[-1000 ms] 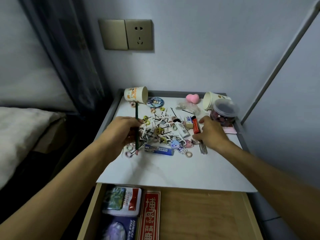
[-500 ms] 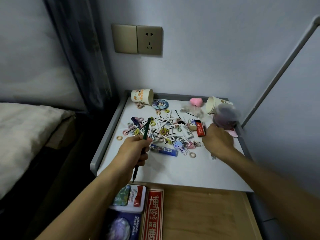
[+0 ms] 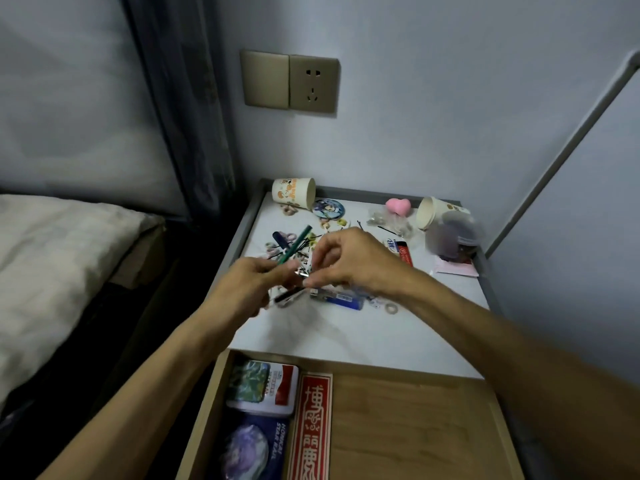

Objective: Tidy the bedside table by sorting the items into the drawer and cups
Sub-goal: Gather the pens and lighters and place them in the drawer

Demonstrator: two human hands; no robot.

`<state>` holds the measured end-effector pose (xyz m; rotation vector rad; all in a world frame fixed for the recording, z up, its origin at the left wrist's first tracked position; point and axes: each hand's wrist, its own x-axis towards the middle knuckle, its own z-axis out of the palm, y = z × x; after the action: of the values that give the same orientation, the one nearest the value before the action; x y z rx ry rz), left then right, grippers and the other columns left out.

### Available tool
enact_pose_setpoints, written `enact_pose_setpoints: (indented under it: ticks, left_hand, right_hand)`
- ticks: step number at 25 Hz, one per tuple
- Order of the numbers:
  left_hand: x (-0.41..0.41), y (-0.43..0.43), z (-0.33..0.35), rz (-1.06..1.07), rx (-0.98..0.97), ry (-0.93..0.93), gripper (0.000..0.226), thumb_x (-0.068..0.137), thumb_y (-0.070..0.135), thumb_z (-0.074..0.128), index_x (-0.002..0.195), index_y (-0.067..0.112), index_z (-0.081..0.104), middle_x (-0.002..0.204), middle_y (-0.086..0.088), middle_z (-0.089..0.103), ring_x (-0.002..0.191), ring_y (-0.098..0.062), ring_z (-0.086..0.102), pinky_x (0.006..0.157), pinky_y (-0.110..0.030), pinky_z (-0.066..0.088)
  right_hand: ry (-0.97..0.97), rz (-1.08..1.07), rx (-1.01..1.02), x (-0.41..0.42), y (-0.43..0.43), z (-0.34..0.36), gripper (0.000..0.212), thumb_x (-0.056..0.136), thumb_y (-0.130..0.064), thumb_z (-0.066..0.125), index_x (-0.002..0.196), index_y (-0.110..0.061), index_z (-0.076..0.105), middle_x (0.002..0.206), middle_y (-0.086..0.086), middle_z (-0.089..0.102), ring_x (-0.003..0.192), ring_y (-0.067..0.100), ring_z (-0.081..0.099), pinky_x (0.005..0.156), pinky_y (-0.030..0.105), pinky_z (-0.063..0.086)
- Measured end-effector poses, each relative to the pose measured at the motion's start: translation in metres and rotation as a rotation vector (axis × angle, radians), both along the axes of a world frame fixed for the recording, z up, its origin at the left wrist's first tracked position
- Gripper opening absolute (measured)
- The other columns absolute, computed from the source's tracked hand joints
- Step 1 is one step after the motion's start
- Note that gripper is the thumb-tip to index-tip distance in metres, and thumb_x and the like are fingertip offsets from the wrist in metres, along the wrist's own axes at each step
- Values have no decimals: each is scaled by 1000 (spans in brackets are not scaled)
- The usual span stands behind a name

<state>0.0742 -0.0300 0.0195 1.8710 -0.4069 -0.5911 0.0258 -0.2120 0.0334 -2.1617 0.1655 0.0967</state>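
My left hand (image 3: 249, 289) grips a green pencil (image 3: 296, 244) above the white bedside table top (image 3: 346, 334). My right hand (image 3: 349, 261) has come over to it and pinches a small metal piece (image 3: 302, 273) right at the left fingers. A blurred black and white bar (image 3: 287, 297) shows under the hands. Hair ties, pins and small trinkets (image 3: 287, 240) lie scattered behind them. Two paper cups lie on their sides, one at the back left (image 3: 294, 194) and one at the back right (image 3: 436, 211). The wooden drawer (image 3: 408, 427) stands pulled out below.
A tin (image 3: 263, 384), a red box (image 3: 313, 427) and a blue card box (image 3: 249, 448) sit in the drawer's left part. On the table lie a blue lighter (image 3: 341, 299), a red eraser (image 3: 403, 252), a pink heart (image 3: 398, 206) and a plastic jar (image 3: 453, 237). A bed (image 3: 52, 254) lies left.
My right hand lifted off the right side of the pile and moved left to meet my left hand. My left hand raised the pencil clear of the table.
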Motion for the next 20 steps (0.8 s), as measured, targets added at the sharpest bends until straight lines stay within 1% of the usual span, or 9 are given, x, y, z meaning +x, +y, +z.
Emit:
enact_pose_setpoints:
  ticks: [2, 5, 7, 9, 12, 14, 16, 18, 20]
  left_hand:
    - [2, 12, 0, -117, -19, 151, 24, 91, 30, 65, 86, 9, 73, 58, 4, 64, 43, -6, 31, 44, -20, 23]
    - [19, 26, -12, 107, 74, -99, 19, 84, 27, 76, 78, 11, 66, 53, 8, 57, 47, -5, 40, 44, -17, 30]
    - [28, 32, -15, 228, 168, -246, 28, 79, 35, 79, 75, 16, 59, 55, 9, 54, 50, -4, 46, 45, -16, 31]
    - [31, 36, -15, 182, 231, -240, 28, 79, 39, 79, 77, 18, 61, 55, 8, 59, 47, -1, 51, 41, -13, 31]
    - [36, 40, -14, 152, 212, -195, 26, 87, 33, 72, 72, 13, 66, 46, 9, 61, 37, 2, 47, 36, -11, 30]
    - [41, 45, -15, 223, 185, -161, 29, 91, 30, 68, 68, 13, 63, 47, 7, 61, 34, 0, 44, 37, -13, 31]
    - [45, 47, -16, 297, 145, -94, 30, 93, 29, 64, 67, 12, 63, 50, 4, 62, 35, -2, 42, 42, -18, 32]
    - [45, 46, -15, 341, 73, -15, 28, 94, 27, 62, 71, 11, 65, 53, 3, 62, 39, -6, 41, 46, -22, 31]
    - [45, 43, -13, 359, -2, 58, 24, 94, 25, 61, 80, 8, 68, 56, 1, 61, 44, -9, 40, 46, -22, 30]
  right_hand:
    - [26, -7, 127, 18, 5, 1, 26, 80, -4, 76, 100, -3, 60, 84, 7, 72, 72, 12, 69, 65, 23, 57]
    - [110, 35, 271, 43, 20, -2, 23, 85, 1, 69, 104, -1, 56, 86, 12, 69, 66, 12, 68, 57, 17, 53]
    - [135, 83, 311, 57, 33, -8, 27, 86, -1, 67, 110, 0, 55, 96, 21, 68, 75, 20, 68, 66, 24, 58]
    - [158, 131, 385, 67, 43, -12, 27, 89, -2, 64, 115, 1, 55, 103, 28, 67, 84, 28, 66, 80, 34, 57]
    - [156, 129, 481, 86, 45, -17, 26, 93, -12, 62, 117, -2, 58, 98, 20, 69, 81, 22, 67, 75, 30, 58]
    - [47, 32, 172, 108, 37, -26, 27, 92, -33, 64, 108, -12, 65, 95, 14, 70, 78, 18, 65, 74, 36, 57]
    - [-56, -83, -329, 129, 28, -39, 30, 89, -44, 64, 96, -15, 66, 92, 8, 70, 80, 18, 64, 77, 40, 54]
    - [-23, -126, -731, 142, 26, -52, 32, 88, -43, 66, 92, -11, 63, 97, 9, 68, 85, 24, 62, 71, 34, 49]
    - [72, -113, -913, 148, 28, -61, 26, 90, -36, 62, 98, -11, 62, 104, 11, 66, 91, 29, 62, 68, 31, 42]
